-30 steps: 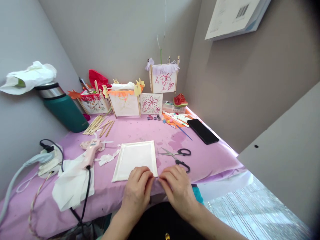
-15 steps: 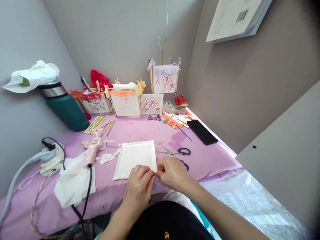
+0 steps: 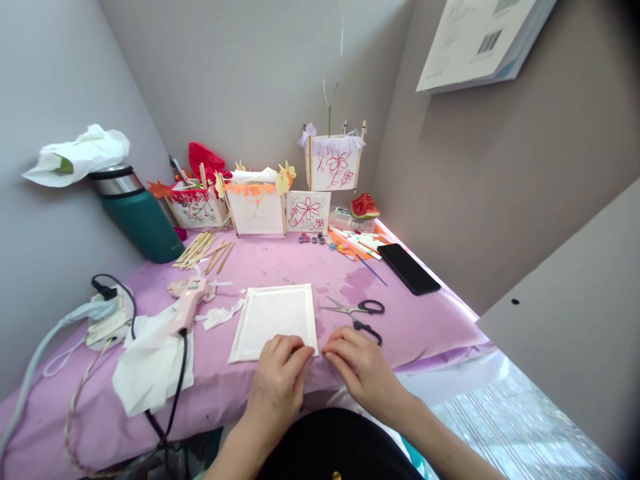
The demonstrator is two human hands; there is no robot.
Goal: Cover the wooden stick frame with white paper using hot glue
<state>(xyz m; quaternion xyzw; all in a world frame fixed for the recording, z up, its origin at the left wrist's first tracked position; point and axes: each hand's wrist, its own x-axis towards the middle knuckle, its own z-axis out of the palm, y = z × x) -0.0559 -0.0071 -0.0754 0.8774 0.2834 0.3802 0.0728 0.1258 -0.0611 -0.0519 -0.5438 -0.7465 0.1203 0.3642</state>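
A white fabric-covered frame [image 3: 280, 313] lies flat at the near edge of the purple-covered table. My left hand [image 3: 280, 373] is closed over its near edge by the right corner, thumb and fingertips meeting there and hiding part of that edge. Just right of the corner, my right hand [image 3: 357, 367] is apart from the frame, its thumb and fingertips pinched together; whatever they may hold is too small to make out. Scissors [image 3: 353, 310] with black handles lie spread behind my right hand.
To the left are a pink glue gun [image 3: 190, 300], crumpled white paper [image 3: 150, 373], a power strip [image 3: 113, 320] and its cords. Wooden sticks [image 3: 197, 250], a green bottle [image 3: 145, 220], decorated boxes [image 3: 257, 210], markers [image 3: 363, 241] and a phone [image 3: 407, 268] stand or lie farther back.
My right hand has moved slightly right, away from the frame's corner and from my left hand. My left hand stays at the near edge. The whole view has shifted a little.
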